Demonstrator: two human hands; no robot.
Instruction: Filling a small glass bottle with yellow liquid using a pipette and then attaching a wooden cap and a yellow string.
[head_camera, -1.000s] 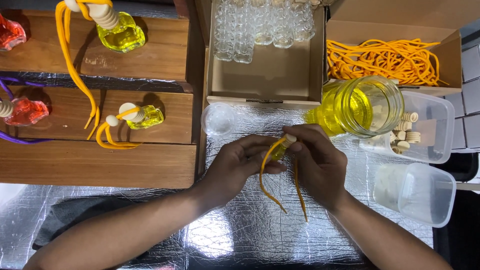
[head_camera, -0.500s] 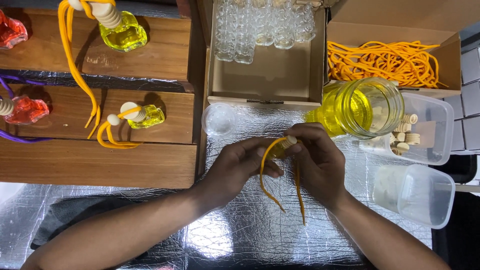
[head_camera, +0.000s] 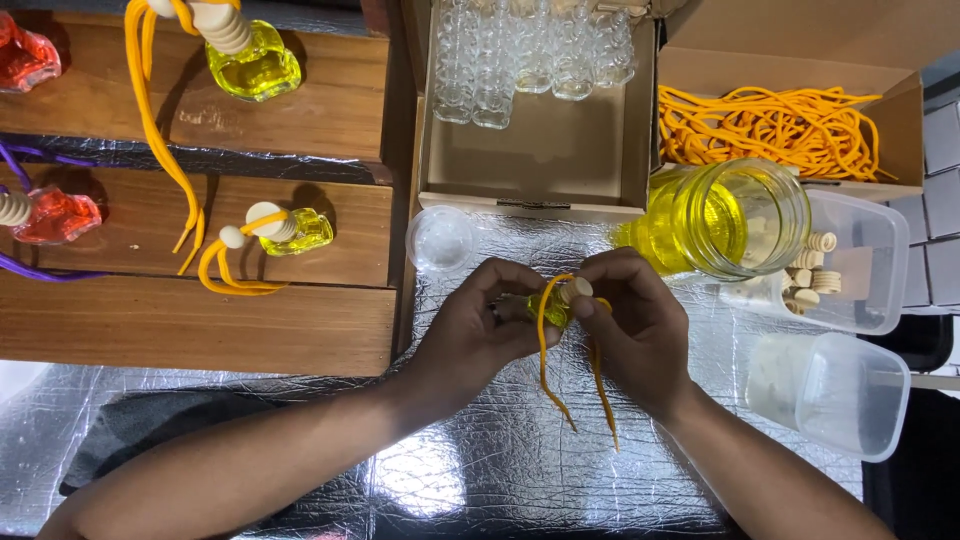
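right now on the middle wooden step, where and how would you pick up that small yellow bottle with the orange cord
Grip the small yellow bottle across its glass body, coming from above and the right. It lies tilted with its wooden cap pointing left, and the orange cord loops off that end, so the body's right side is clear.

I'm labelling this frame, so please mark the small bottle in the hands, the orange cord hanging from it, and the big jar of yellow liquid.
small bottle (head_camera: 552, 306): head view, on its yellow glass body between the hands.
orange cord (head_camera: 543, 360): head view, on the left hanging strand.
big jar (head_camera: 730, 218): head view, on its glass side.
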